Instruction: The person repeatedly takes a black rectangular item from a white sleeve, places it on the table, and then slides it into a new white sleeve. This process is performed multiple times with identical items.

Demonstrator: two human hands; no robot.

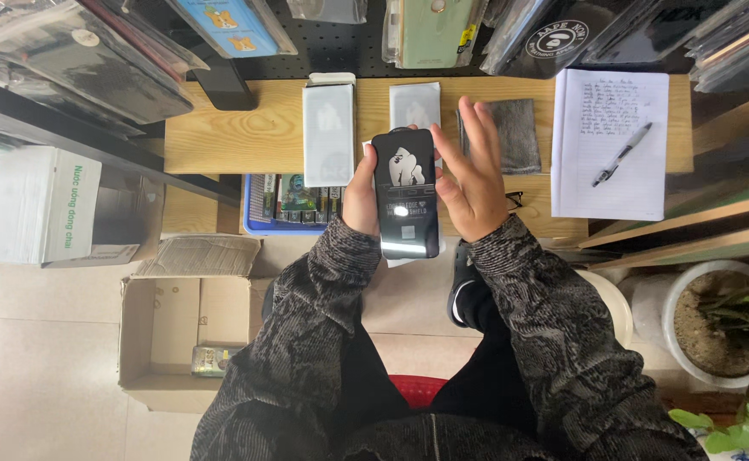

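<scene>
Head view: black phone-shaped panel (405, 193) at frame centre, above wooden desk (221, 128). Left hand (360, 199) clamps its left edge; right hand (470, 175) spread wide, palm against right edge (no fingers wrapped). Risk: one-sided grip slips, panel drops toward cardboard box (178, 333), lower left.

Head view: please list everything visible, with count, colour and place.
Screen protector: 1, black, held above the desk edge.
Packets: 2, white-grey, flat on desk.
Cloth: 1, grey, on desk, right of packets.
Notebook: 1, white, desk right, with a pen on it.
Tray: 1, blue, below desk edge.
Carton: 1, brown, open, floor left.
Plant pot: 1, white, floor right.
Left hand: grip on protector's left edge.
Right hand: open, fingers by its right edge.
</scene>
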